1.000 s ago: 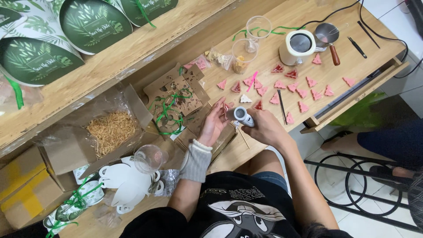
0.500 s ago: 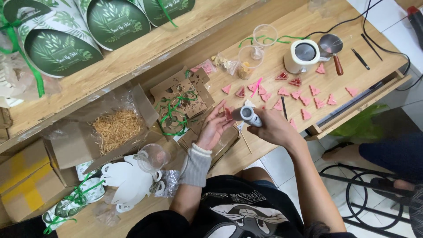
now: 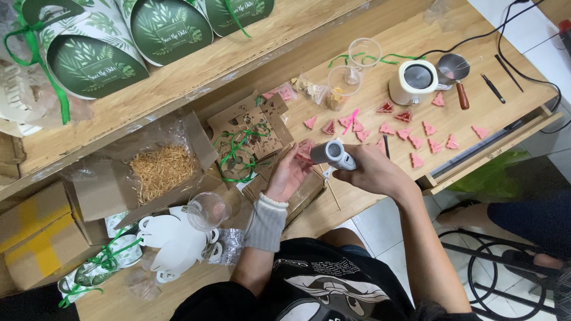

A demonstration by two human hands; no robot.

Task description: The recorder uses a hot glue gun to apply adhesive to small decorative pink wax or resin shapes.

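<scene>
The left hand (image 3: 289,173) pinches a pink tree-shaped piece (image 3: 306,150) in its fingers. Just right, the right hand (image 3: 372,172), fingers closed, grips a grey handheld tool (image 3: 333,154). Beyond the fingers, pink pieces (image 3: 416,142) dot the desk (image 3: 380,98).

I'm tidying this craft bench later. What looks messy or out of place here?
Green ribbon lies tangled loose over the brown cut-out card, and pink tree-shaped pieces are scattered unevenly across the wooden table. Nothing looks spilled or broken.
</scene>
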